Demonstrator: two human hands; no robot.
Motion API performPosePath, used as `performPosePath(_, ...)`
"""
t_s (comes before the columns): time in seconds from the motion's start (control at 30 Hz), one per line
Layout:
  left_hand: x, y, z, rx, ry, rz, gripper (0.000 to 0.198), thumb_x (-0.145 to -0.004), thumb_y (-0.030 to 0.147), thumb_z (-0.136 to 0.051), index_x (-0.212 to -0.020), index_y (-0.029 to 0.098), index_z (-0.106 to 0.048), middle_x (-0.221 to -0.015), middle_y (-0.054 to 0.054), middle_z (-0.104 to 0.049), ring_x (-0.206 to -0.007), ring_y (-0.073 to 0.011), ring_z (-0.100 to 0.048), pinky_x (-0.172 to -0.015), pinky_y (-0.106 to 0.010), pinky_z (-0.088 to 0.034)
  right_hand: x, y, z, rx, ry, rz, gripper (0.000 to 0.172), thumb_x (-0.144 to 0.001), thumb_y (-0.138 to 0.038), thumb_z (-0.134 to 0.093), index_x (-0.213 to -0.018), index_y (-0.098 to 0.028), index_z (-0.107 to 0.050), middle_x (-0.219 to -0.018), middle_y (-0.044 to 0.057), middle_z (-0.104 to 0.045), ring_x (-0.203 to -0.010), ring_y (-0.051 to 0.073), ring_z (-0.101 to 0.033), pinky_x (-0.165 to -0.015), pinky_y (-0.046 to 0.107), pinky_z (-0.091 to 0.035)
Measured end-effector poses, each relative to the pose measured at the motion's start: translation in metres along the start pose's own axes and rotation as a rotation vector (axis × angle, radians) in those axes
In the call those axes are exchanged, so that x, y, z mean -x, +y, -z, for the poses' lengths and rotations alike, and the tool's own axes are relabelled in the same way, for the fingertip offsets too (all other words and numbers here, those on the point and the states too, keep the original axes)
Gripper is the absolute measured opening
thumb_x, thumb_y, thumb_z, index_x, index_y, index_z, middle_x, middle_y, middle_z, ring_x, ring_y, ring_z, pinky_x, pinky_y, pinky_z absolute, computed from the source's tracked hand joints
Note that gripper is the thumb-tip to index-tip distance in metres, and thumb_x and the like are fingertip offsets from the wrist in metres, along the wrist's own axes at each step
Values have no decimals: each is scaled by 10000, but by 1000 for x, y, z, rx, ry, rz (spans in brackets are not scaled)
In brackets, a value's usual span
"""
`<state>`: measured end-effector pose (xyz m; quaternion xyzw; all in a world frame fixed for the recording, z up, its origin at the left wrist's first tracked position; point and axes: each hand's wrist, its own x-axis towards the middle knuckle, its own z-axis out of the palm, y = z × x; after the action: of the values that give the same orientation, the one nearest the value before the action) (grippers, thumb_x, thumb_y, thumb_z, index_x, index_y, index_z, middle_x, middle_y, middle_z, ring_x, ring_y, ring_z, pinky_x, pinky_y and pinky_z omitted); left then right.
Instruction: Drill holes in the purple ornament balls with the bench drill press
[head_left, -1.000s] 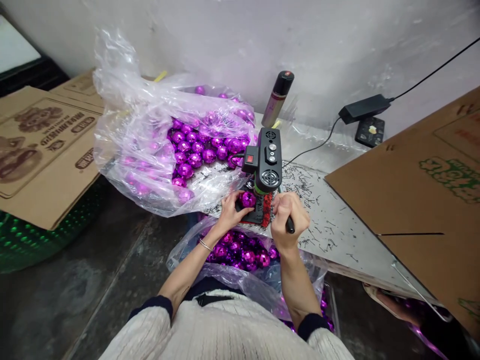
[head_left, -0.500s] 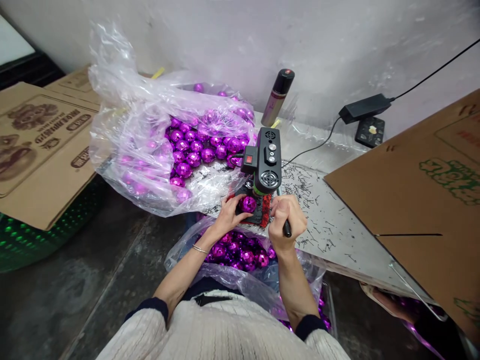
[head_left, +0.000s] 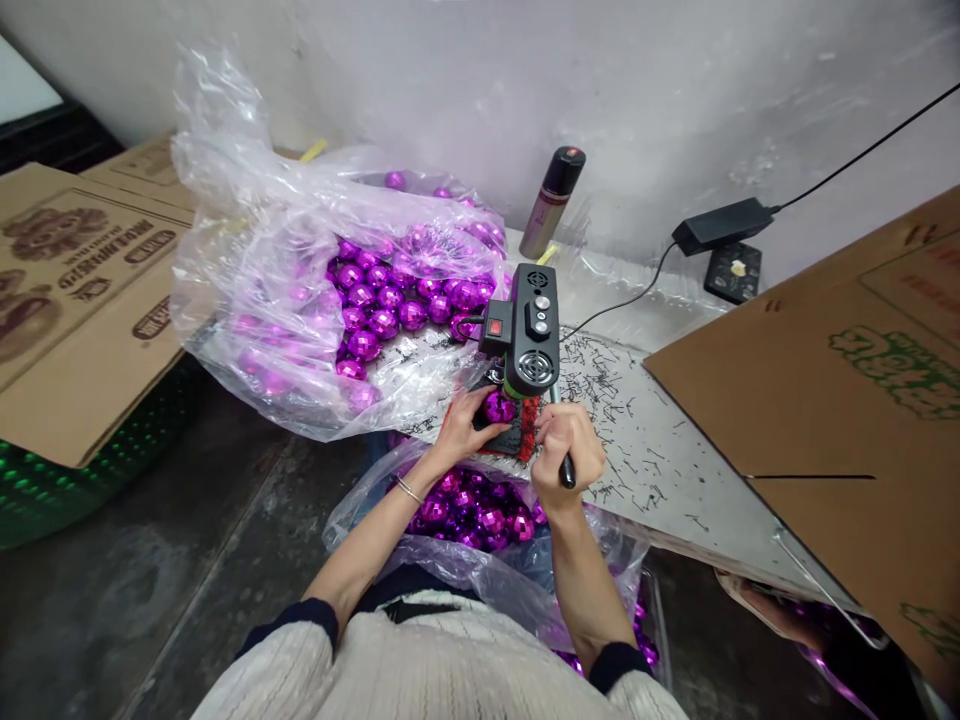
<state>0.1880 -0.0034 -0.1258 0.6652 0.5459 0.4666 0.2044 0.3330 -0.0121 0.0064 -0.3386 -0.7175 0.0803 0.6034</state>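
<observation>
A: Left hand (head_left: 459, 428)?
B: At the tabletop's (head_left: 675, 470) near edge. Fingers curled round a purple ball (head_left: 497, 406) and pinching it on a dark pad under the machine (head_left: 531, 335). Thin bracelet on the wrist.

A: Right hand (head_left: 568, 448)?
B: Closed in a fist round a black lever (head_left: 567, 470), just right of the ball. The lever's tip pokes out below the fist.

A: Any markings on the machine?
B: A red switch (head_left: 495, 325) on its left side, grey buttons and two round grilles on top. No lettering I can read.

A: Other balls?
B: A clear bag (head_left: 247, 300) of them at the tabletop's left end, touching the machine's base. A second bag (head_left: 480, 512) sits below the near edge, under both wrists.

A: Rest of the surface?
B: Small black bits strewn over the middle. A spray can (head_left: 552, 198) upright at the far edge, label blurred. A black adapter (head_left: 721, 224) at the far right, its cable running toward the machine.

A: Print on the cartons?
B: Left carton (head_left: 75, 330): brown logos and block letters, upside down, not legible. Right carton (head_left: 840, 440), lying over the tabletop's right end: green characters, cut off by the picture's edge.
</observation>
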Motion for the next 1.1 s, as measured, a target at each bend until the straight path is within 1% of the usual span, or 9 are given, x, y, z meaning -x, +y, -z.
performPosePath(0.13,1,-3,0,-19,-7,-8,669,-858,495,-774,-1418,200,-556,-1321,-156,-686,-1222,-318,-660,-1056,-500,-518,16,11,-6,27,24,32,274,-977,-129,-423,-732,-221,-505,-694,-8,-568,-652,123,-567,-604,281,-438)
performPosePath(0.27,0,-3,0,-24,-24,17,667,-846,471,-790,-1417,213,-561,-1324,-149,-688,-1231,-318,-661,-1069,-503,-513,34,27,-13,35,53,77,279,-1002,-196,-405,-748,-220,-517,-736,0,-593,-636,118,-556,-616,280,-456)
performPosePath(0.37,0,-1,1,-18,-38,39,662,-840,462,-798,-1408,211,-569,-1330,-148,-687,-1241,-319,-657,-1080,-502,-507,41,35,-18,39,80,96,296,-1013,-240,-389,-742,-227,-509,-723,-1,-584,-626,128,-554,-647,305,-478)
performPosePath(0.5,1,0,1,-20,-49,76,652,-844,472,-792,-1395,199,-577,-1348,-154,-679,-1264,-319,-645,-1099,-512,-494,45,41,-21,43,116,116,307,-1024,-287,-379,-741,-236,-486,-710,-3,-576,-617,137,-546,-668,335,-486)
performPosePath(0.63,2,-2,-1,-21,-49,95,655,-835,483,-800,-1385,201,-583,-1343,-150,-682,-1265,-320,-644,-1104,-519,-490,50,46,-24,46,136,117,316,-1033,-324,-377,-743,-243,-471,-699,-7,-562,-605,137,-534,-657,344,-479)
performPosePath(0.9,3,-7,-4,-25,-13,65,628,-849,449,-788,-1380,188,-577,-1309,-153,-696,-1242,-314,-653,-1116,-531,-470,52,50,-29,-21,164,113,327,-1040,-354,-379,-747,-246,-477,-698,-8,-551,-589,141,-534,-604,339,-454)
performPosePath(1.1,-1,-5,-1,-23,-34,57,641,-841,438,-797,-1386,190,-570,-1308,-155,-695,-1227,-315,-660,-1067,-511,-511,50,52,-32,46,187,154,341,-1052,-338,-340,-746,-238,-449,-689,-22,-534,-583,124,-535,-625,324,-470)
